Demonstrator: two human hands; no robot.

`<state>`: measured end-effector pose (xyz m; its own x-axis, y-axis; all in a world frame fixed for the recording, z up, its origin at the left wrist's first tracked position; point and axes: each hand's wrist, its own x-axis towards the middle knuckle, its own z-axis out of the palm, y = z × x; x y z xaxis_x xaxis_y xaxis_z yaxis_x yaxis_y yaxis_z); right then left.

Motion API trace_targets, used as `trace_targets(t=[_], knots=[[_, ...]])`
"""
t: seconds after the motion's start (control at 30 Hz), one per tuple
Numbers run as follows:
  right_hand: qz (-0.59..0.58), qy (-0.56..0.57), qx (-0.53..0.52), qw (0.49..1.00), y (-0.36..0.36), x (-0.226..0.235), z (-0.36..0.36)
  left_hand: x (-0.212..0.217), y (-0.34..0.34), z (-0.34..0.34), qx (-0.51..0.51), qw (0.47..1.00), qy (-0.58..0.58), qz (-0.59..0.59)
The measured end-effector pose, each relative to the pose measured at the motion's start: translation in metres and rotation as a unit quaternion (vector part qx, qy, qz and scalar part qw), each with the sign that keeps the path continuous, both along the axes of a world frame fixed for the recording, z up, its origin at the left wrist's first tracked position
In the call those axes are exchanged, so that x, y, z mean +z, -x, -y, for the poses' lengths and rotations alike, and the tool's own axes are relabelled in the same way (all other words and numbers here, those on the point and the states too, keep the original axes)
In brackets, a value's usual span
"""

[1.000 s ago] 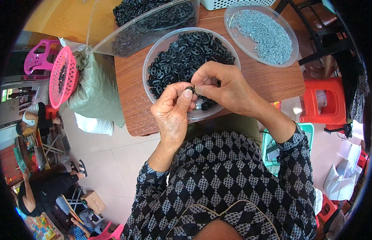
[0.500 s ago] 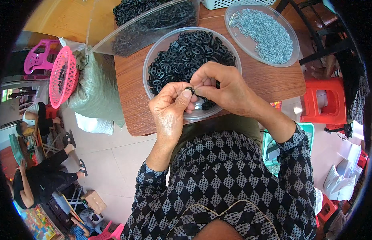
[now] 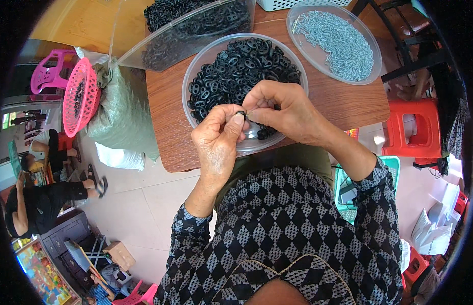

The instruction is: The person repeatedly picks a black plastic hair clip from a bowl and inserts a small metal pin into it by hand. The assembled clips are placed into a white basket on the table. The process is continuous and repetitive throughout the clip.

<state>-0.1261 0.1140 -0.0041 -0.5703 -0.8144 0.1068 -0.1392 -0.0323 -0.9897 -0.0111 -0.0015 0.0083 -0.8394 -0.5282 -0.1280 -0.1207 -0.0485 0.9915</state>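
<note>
Both hands (image 3: 257,119) pinch seemingly one black ring (image 3: 240,114) over bowl (image 3: 188,76).

At your twelve o'clock a brown wooden table (image 3: 348,101) carries a clear dish of pale metal screws (image 3: 335,38) toward one o'clock and a tilted clear tub of black parts (image 3: 190,28) toward eleven. At ten o'clock a pink mesh basket (image 3: 80,96) leans on a grey-green woven sack (image 3: 122,109). A red plastic stool (image 3: 414,129) stands at three o'clock, and a seated person (image 3: 38,195) shows at eight o'clock.
</note>
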Motion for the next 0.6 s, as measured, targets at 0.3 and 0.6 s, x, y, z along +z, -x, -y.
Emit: trace_targets(t=[0.3,0.6], knots=[[-0.05,-0.023,-0.011,0.998,-0.0007,0.0079,-0.0008,0.0009,0.002,-0.0004,0.007,1.0,0.018,-0.009],[-0.034,0.002,-0.046,0.998,-0.0032,0.0034,0.0025,0.0022,0.0054,-0.0005,0.019,1.0,0.013,-0.017]])
